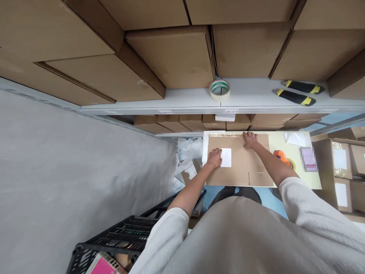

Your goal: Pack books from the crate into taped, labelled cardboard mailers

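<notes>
A flat brown cardboard box lies on a pale yellow table below me. My left hand rests on the box with its fingers pressed on the left edge of a white label. My right hand lies flat and spread on the box's far edge, next to a strip of clear tape. Neither hand grips anything.
An orange tape dispenser and white papers lie on the table's right part. A tape roll and two yellow-black knives sit on the shelf above, under stacked cartons. A black crate stands at lower left; labelled boxes at right.
</notes>
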Motion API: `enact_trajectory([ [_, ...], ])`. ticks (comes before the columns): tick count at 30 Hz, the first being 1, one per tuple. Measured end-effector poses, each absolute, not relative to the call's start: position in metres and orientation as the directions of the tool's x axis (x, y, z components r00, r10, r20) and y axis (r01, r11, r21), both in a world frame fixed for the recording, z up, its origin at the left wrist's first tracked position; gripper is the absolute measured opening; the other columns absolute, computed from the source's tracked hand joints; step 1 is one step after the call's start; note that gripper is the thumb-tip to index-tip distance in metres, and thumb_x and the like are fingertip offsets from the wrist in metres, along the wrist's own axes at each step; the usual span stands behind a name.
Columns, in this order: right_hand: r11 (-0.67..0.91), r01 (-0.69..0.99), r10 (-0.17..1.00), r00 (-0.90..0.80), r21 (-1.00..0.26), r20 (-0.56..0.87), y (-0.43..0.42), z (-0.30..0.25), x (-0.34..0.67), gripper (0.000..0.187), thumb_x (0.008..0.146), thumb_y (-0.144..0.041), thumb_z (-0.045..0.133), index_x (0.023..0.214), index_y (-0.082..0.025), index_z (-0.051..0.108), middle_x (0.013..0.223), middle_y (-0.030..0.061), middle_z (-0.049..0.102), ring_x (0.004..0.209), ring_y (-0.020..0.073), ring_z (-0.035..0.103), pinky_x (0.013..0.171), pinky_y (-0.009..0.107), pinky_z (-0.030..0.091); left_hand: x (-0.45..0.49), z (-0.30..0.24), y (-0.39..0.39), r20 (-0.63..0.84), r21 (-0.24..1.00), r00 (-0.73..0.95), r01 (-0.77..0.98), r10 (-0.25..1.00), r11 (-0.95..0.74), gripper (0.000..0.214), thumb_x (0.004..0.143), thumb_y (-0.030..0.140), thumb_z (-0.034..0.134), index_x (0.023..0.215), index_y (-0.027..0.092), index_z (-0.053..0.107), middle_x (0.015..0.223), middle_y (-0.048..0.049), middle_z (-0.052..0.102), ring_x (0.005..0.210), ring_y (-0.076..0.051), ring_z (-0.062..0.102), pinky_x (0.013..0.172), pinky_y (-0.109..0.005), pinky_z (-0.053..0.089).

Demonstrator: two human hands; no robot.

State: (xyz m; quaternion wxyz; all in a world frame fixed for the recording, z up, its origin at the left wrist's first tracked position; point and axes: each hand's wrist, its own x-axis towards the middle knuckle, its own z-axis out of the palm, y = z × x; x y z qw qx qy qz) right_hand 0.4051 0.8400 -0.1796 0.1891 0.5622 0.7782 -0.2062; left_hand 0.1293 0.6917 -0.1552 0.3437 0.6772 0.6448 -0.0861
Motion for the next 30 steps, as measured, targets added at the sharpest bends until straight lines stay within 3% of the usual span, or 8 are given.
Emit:
enact_trajectory([
  [5, 0.271, 0.960, 0.836, -0.270, -0.067, -0.479, 0.849, -0.166, 0.403, 0.063, 0.085, -0.039, 0.076, 0.141, -0.017, 0.059, 0.148, 0.0216, 0.050, 0.139, 0.0407, 0.043, 0.120, 0.056, 0.029, 0.132, -0.152, 0.697, -0.528, 0.346, 0.149, 0.937, 0.836, 0.051, 0.062, 0.098, 0.022, 0.058, 0.159, 0.018, 0.048, 0.172, -0.0185, 0.043, 0.160, -0.036, 0.039, 0.131, -0.052, 0.033],
  [9, 0.246, 0.952, 0.829, -0.305, -0.184, -0.469, 0.846, -0.148, 0.407, 0.040, 0.101, -0.028, 0.051, 0.137, -0.018, 0.064, 0.140, 0.0197, 0.064, 0.132, 0.0363, 0.054, 0.115, 0.052, 0.034, 0.138, -0.144, 0.703, -0.423, 0.379, 0.165, 0.925, 0.891, 0.008, 0.058, 0.098, 0.019, 0.057, 0.155, 0.020, 0.053, 0.169, -0.0168, 0.046, 0.159, -0.034, 0.040, 0.130, -0.051, 0.034],
  [11, 0.253, 0.938, 0.822, -0.338, -0.238, -0.458, 0.841, -0.136, 0.409, 0.039, 0.105, -0.024, 0.041, 0.135, -0.019, 0.066, 0.134, 0.0179, 0.071, 0.127, 0.0350, 0.059, 0.113, 0.051, 0.036, 0.142, -0.135, 0.707, -0.323, 0.392, 0.175, 0.919, 0.930, -0.037, 0.055, 0.099, 0.017, 0.053, 0.154, 0.020, 0.054, 0.169, -0.0166, 0.046, 0.160, -0.033, 0.038, 0.131, -0.051, 0.033],
  [15, 0.295, 0.903, 0.833, -0.403, -0.312, -0.378, 0.825, -0.106, 0.413, 0.041, 0.106, -0.025, 0.039, 0.135, -0.019, 0.067, 0.135, 0.0171, 0.074, 0.127, 0.0362, 0.060, 0.111, 0.050, 0.038, 0.152, -0.103, 0.717, -0.141, 0.389, 0.177, 0.914, 0.974, -0.110, 0.059, 0.101, 0.017, 0.047, 0.160, 0.021, 0.049, 0.173, -0.0161, 0.042, 0.164, -0.032, 0.030, 0.134, -0.057, 0.024],
  [18, 0.316, 0.874, 0.844, -0.437, -0.370, -0.311, 0.811, -0.080, 0.418, 0.043, 0.106, -0.027, 0.038, 0.137, -0.018, 0.067, 0.136, 0.0173, 0.073, 0.127, 0.0373, 0.059, 0.112, 0.050, 0.037, 0.160, -0.070, 0.724, -0.117, 0.370, 0.170, 0.922, 0.978, -0.116, 0.062, 0.104, 0.020, 0.042, 0.166, 0.025, 0.042, 0.174, -0.0135, 0.043, 0.166, -0.032, 0.026, 0.135, -0.059, 0.018],
  [21, 0.346, 0.846, 0.845, -0.469, -0.406, -0.258, 0.800, -0.051, 0.427, 0.044, 0.106, -0.029, 0.038, 0.138, -0.017, 0.066, 0.135, 0.0182, 0.073, 0.124, 0.0382, 0.058, 0.110, 0.051, 0.038, 0.169, -0.037, 0.727, -0.085, 0.362, 0.152, 0.926, 0.985, -0.111, 0.058, 0.109, 0.025, 0.037, 0.166, 0.024, 0.042, 0.168, -0.0149, 0.050, 0.162, -0.033, 0.034, 0.135, -0.057, 0.015],
  [25, 0.416, 0.818, 0.847, -0.508, -0.397, -0.159, 0.787, -0.012, 0.443, 0.043, 0.107, -0.032, 0.038, 0.137, -0.018, 0.066, 0.135, 0.0179, 0.072, 0.123, 0.0383, 0.057, 0.107, 0.051, 0.038, 0.181, 0.002, 0.721, -0.058, 0.348, 0.146, 0.930, 0.988, -0.117, 0.047, 0.112, 0.030, 0.033, 0.151, 0.021, 0.058, 0.145, -0.0162, 0.068, 0.142, -0.033, 0.054, 0.129, -0.052, 0.025],
  [30, 0.486, 0.776, 0.837, -0.545, -0.402, -0.041, 0.767, 0.026, 0.463, 0.044, 0.107, -0.032, 0.038, 0.137, -0.019, 0.067, 0.131, 0.0177, 0.073, 0.121, 0.0382, 0.056, 0.111, 0.055, 0.035, 0.195, 0.046, 0.697, -0.075, 0.322, 0.156, 0.938, 0.985, -0.124, 0.033, 0.110, 0.026, 0.040, 0.127, 0.023, 0.068, 0.126, -0.0147, 0.073, 0.125, -0.034, 0.062, 0.111, -0.047, 0.041],
])
